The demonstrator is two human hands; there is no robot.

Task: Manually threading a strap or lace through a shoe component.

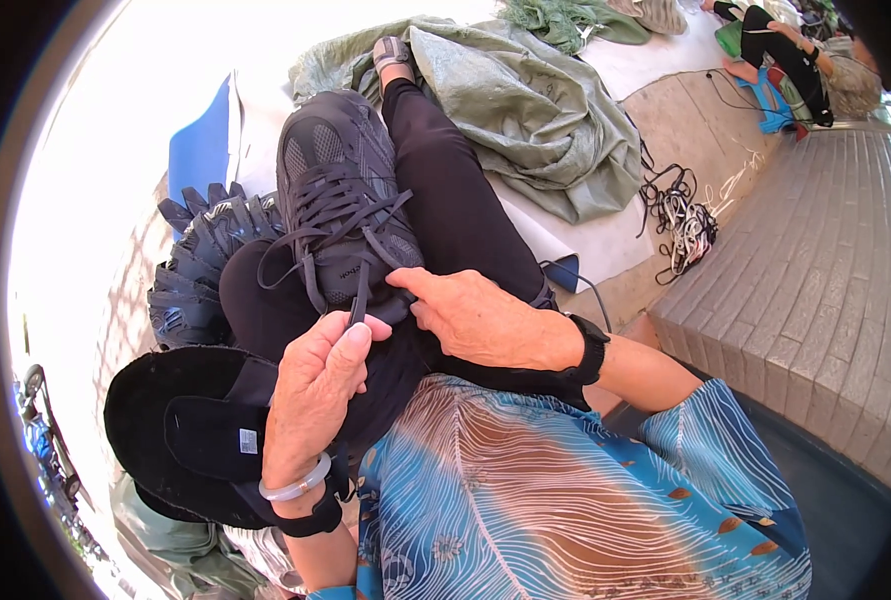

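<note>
A black lace-up sneaker (340, 190) rests on my lap, on my black-trousered leg (455, 200). My left hand (315, 390) pinches the end of a black shoelace (357, 300) between thumb and fingers. My right hand (475, 320) lies against the heel end of the sneaker, index finger pointing toward the lace. Both wrists wear black bands; the left also has a pale bangle (300, 483).
A stack of black shoe uppers (200, 265) lies to my left, with black insoles (175, 420) below it. Green sacks (535, 110) spread ahead. A tangle of laces (680, 225) sits by a brick ledge (815, 280). Another person (790, 55) sits far right.
</note>
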